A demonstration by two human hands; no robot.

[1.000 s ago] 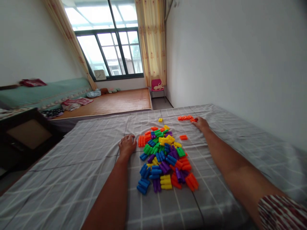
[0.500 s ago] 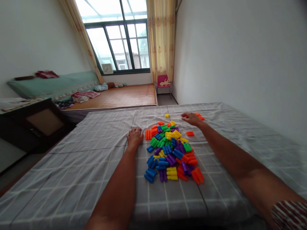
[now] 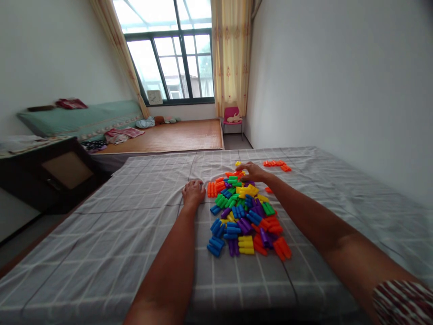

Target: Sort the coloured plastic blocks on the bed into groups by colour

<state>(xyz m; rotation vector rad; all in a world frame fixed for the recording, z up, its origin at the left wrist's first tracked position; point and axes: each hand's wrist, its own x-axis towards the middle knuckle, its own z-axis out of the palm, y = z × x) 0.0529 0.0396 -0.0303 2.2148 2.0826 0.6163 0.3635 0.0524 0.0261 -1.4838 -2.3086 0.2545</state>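
Observation:
A pile of plastic toy building pieces (image 3: 245,225) in orange, yellow, green, blue and purple lies on a grey checked cloth (image 3: 149,253). My left hand (image 3: 194,191) rests on the cloth just left of the pile, beside some orange pieces (image 3: 212,189); its fingers are bent and spread, holding nothing. At the far end of the pile, my right hand (image 3: 252,172) reaches over an orange piece (image 3: 233,174) with thumb and fingers apart. Its fingertips are over the pieces, and I cannot see a piece held in them.
Beyond the right hand lies a row of orange pieces (image 3: 278,165). A yellow piece (image 3: 238,163) sits past the pile, and another orange piece (image 3: 268,190) is partly behind my right forearm. A wall (image 3: 338,81) rises on the right; a bed (image 3: 176,135) stands further back.
My right hand has moved left from the orange pieces to the pile's far end. More orange pieces now show in the row at the back. The left hand stays put.

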